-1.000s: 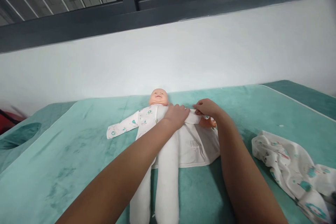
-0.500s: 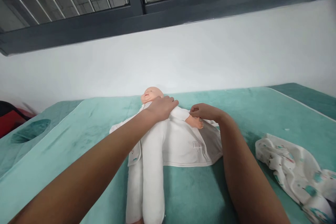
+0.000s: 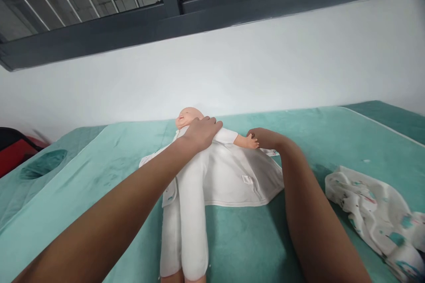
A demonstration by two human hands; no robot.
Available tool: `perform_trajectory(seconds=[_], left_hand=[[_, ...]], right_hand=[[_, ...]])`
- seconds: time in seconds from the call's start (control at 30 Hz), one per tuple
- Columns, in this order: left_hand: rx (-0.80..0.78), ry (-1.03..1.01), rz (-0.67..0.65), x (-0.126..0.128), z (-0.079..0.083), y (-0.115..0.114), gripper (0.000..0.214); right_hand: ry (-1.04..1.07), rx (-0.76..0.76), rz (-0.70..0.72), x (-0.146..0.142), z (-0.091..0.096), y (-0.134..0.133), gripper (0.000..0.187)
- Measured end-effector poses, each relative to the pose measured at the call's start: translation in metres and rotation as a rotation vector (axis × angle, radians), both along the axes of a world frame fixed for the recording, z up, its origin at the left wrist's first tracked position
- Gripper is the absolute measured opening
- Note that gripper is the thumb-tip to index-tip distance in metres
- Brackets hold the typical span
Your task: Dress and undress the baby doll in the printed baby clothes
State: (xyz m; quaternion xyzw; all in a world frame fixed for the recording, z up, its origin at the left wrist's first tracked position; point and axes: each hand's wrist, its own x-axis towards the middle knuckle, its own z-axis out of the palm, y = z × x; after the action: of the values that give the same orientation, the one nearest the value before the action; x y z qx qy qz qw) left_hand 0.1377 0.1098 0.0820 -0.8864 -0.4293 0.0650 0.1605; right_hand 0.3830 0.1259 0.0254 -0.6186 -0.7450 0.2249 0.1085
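A baby doll (image 3: 190, 177) in white clothes lies on its back, its head toward the wall and its legs toward me. My left hand (image 3: 204, 133) is curled over the doll's chest and near shoulder. Out to the right stretches the doll's arm (image 3: 244, 140), bare from below a short white sleeve. At its end my right hand (image 3: 264, 138) is closed with the fingertips against the doll's hand; part of the grip is hidden. Beneath the doll a white garment (image 3: 229, 181) lies spread open, its right panel under the arm.
A crumpled white printed cloth (image 3: 375, 212) lies at the right on the green padded mat (image 3: 245, 243). A round hollow (image 3: 43, 163) and a red and black item (image 3: 15, 152) are at the left. Behind stand a white wall (image 3: 232, 70) and a barred window.
The doll's arm has straightened and swung outward and up, with my right hand moving a little right beside it. My left hand stays on the chest. The head has tilted slightly left.
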Motion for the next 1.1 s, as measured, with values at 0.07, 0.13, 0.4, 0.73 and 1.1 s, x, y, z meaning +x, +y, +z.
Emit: perform_trajectory(seconds=[0.07, 0.13, 0.4, 0.73, 1.1], left_hand=[[-0.001, -0.013, -0.028, 0.008, -0.008, -0.002, 0.036], [-0.027, -0.04, -0.084, 0.019, -0.019, -0.006, 0.034], [-0.154, -0.165, -0.345, 0.054, -0.046, -0.016, 0.019], [0.002, 0.099, -0.025, 0.015, 0.012, 0.004, 0.027], [-0.152, -0.444, 0.24, 0.052, -0.034, 0.011, 0.036]], right_hand=[[0.024, -0.038, 0.031, -0.005, 0.001, 0.0, 0.006], [0.097, -0.033, 0.013, -0.011, 0.005, -0.001, 0.011], [0.516, -0.051, -0.059, -0.015, 0.012, -0.01, 0.034], [1.183, -0.137, -0.073, -0.006, 0.016, -0.014, 0.042], [1.49, -0.164, -0.168, -0.063, 0.048, -0.035, 0.031]])
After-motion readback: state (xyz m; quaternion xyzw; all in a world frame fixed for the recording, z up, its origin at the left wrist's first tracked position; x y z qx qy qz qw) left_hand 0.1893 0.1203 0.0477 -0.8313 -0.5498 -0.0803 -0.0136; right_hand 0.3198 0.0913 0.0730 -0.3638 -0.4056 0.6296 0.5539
